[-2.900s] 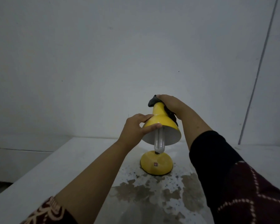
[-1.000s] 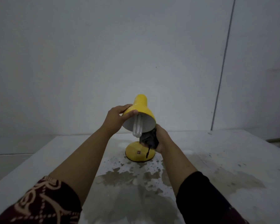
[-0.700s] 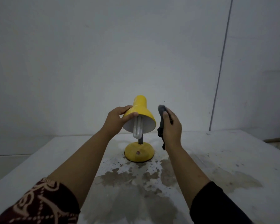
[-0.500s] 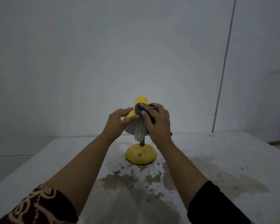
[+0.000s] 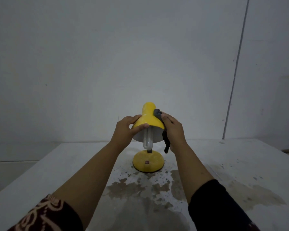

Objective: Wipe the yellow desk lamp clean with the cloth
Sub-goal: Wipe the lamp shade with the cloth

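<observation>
The left hand (image 5: 125,130) gripped the lamp (image 5: 148,121) shade's rim while the right hand (image 5: 173,130) pressed the cloth (image 5: 158,114) against its side, probably mid-wipe, the base likely next.

L hand (image 5: 125,129) fingers clasped, R hand (image 5: 173,130) pressing flat

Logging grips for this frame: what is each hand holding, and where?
Left hand grips the yellow lamp shade at its left rim. Right hand holds the dark cloth, pressing it against the shade's right side.
</observation>
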`<move>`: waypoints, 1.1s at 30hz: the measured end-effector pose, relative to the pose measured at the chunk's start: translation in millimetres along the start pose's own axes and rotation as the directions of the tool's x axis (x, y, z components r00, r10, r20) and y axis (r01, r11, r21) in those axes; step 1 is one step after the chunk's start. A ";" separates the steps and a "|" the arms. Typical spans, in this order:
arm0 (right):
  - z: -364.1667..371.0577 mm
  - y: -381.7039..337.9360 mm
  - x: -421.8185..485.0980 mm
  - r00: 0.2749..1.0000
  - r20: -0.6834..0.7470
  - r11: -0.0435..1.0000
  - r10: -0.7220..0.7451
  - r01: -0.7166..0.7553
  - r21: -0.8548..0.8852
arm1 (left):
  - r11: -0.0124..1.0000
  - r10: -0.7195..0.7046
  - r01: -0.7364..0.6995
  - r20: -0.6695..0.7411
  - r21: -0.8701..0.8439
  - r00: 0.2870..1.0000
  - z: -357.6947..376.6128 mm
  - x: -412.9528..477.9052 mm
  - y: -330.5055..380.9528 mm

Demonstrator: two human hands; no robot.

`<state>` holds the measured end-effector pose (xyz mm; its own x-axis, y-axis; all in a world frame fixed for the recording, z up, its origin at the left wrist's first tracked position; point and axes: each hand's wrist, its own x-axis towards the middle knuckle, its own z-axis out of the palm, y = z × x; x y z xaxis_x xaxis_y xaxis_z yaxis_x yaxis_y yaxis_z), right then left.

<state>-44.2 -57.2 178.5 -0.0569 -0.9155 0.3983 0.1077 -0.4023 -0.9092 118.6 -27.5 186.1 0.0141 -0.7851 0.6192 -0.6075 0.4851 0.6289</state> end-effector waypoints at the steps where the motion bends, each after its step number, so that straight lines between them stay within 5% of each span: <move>1: -0.7 1.0 -0.5 0.994 -0.017 0.994 0.107 -0.106 0.035 | 1.000 -0.008 0.008 0.004 -0.005 1.000 0.3 -0.8 0.8; 4: -6.7 17.4 -1.3 0.919 -0.009 0.916 0.393 -0.391 0.085 | 1.000 -0.024 0.024 0.027 -0.018 0.999 -1.1 -4.7 6.3; 8: -14.7 25.9 -6.7 0.915 -0.037 0.898 0.402 -0.402 -0.177 | 0.997 -0.073 0.070 0.106 0.031 0.992 -6.6 -3.8 12.3; 11: -25.4 10.0 -11.5 0.875 -0.176 0.892 0.450 -0.449 0.046 | 0.991 -0.137 0.136 0.168 0.016 0.976 -10.5 -7.2 18.5; 14: -34.4 -14.8 -18.2 0.914 -0.180 0.928 0.363 -0.338 0.155 | 0.987 -0.148 0.154 0.113 -0.050 0.983 -14.7 -16.1 33.5; 18: -32.0 -49.4 -40.8 0.997 -0.077 0.999 -0.001 0.005 0.049 | 0.986 -0.069 0.047 -0.139 -0.161 0.988 -14.9 -20.5 68.8; 22: -19.7 -63.1 -62.7 0.966 0.058 0.964 -0.252 0.256 -0.073 | 0.874 -0.254 0.242 0.029 -0.420 0.967 -14.6 -20.3 98.4; 27: -14.2 -66.4 -79.1 0.955 0.199 0.967 -0.222 0.242 -0.083 | 0.801 -0.282 0.266 0.055 -0.536 0.958 -31.2 -28.1 96.5; 30: -18.3 -71.4 -78.4 0.971 0.230 0.998 -0.069 0.069 0.007 | 0.831 -0.210 0.239 0.116 -0.503 0.971 -41.2 -35.0 93.7; 33: -17.5 -71.8 -76.2 0.944 0.321 0.992 -0.073 0.101 -0.072 | 0.871 -0.146 0.202 0.156 -0.449 0.977 -47.4 -41.9 91.1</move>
<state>-65.0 41.6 211.2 0.2574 -0.8376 0.4818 0.0300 -0.4914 -0.8704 100.4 67.8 239.7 -0.0212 -0.8977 0.4400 -0.1696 0.4370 0.8833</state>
